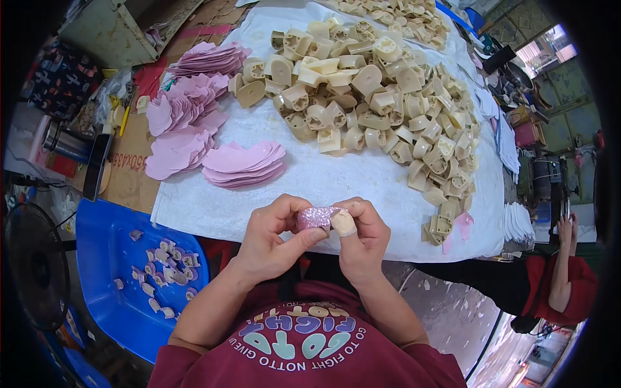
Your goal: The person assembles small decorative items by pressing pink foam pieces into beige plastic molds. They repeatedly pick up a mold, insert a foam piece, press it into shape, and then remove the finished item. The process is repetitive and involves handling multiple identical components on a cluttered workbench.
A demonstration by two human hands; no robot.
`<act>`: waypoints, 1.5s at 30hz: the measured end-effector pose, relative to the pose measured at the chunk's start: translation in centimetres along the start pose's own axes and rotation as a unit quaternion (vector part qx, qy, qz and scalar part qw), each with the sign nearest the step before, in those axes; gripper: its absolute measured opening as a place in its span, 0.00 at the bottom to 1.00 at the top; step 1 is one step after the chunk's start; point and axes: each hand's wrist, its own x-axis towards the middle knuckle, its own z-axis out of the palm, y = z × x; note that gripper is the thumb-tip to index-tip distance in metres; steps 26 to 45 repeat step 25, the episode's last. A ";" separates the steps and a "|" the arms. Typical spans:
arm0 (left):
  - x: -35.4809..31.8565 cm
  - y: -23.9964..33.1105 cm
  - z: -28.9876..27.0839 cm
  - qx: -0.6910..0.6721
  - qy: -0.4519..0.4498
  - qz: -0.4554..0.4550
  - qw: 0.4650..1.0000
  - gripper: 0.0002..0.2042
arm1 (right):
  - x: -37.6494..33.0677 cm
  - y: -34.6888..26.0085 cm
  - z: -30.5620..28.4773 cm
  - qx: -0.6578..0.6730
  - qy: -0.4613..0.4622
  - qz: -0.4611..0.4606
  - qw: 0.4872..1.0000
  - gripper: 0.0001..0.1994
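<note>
Above the near edge of the cloth, both hands hold a shoe heel (313,218) faced with pink glitter material. My left hand (275,236) pinches its left end between thumb and fingers. At its right end, my right hand (365,239) is closed with thumb and fingertips pressed on the piece; a beige cover wraps that thumb. Beyond my hands lies a big heap of bare beige plastic heels (369,81). Stacks of cut pink cover pieces (246,165) lie to the left of the heap. The heel's underside is hidden by my fingers.
A blue tub (107,278) at the lower left holds several covered heels (169,262). A white cloth (194,207) covers the table. A phone (97,167) stands at the left beside a dark cylinder. At the right, another person (563,288) in red reaches toward a machine.
</note>
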 end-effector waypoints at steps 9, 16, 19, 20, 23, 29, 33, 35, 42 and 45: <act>-0.2 0.0 -0.9 0.027 -0.030 -0.032 0.999 0.12 | 1.8 -1.0 -3.0 -0.014 -0.150 0.171 0.974 0.05; -1.6 -0.7 -1.6 -0.017 0.084 -0.068 0.994 0.10 | 2.8 -0.4 0.1 -0.239 -0.188 0.063 0.951 0.07; -2.5 -0.3 -3.6 -0.114 0.139 -0.102 0.978 0.13 | 2.9 0.7 1.9 -0.141 -0.176 0.091 0.970 0.09; -2.7 -0.3 -4.1 -0.128 0.148 -0.099 0.976 0.13 | 2.8 0.6 2.6 -0.031 -0.151 0.162 0.975 0.10; -3.4 -0.4 -5.2 -0.129 0.161 -0.074 0.976 0.15 | 2.6 1.1 4.0 0.098 -0.179 0.253 0.946 0.14; -3.9 -0.7 -4.6 -0.083 0.138 -0.039 0.986 0.16 | 2.0 2.1 4.6 0.105 -0.203 0.263 0.937 0.19; -3.9 -0.7 -4.6 -0.083 0.138 -0.039 0.986 0.16 | 2.0 2.1 4.6 0.105 -0.203 0.263 0.937 0.19; -3.9 -0.7 -4.6 -0.083 0.138 -0.039 0.986 0.16 | 2.0 2.1 4.6 0.105 -0.203 0.263 0.937 0.19; -3.9 -0.7 -4.6 -0.083 0.138 -0.039 0.986 0.16 | 2.0 2.1 4.6 0.105 -0.203 0.263 0.937 0.19; -3.9 -0.7 -4.6 -0.083 0.138 -0.039 0.986 0.16 | 2.0 2.1 4.6 0.105 -0.203 0.263 0.937 0.19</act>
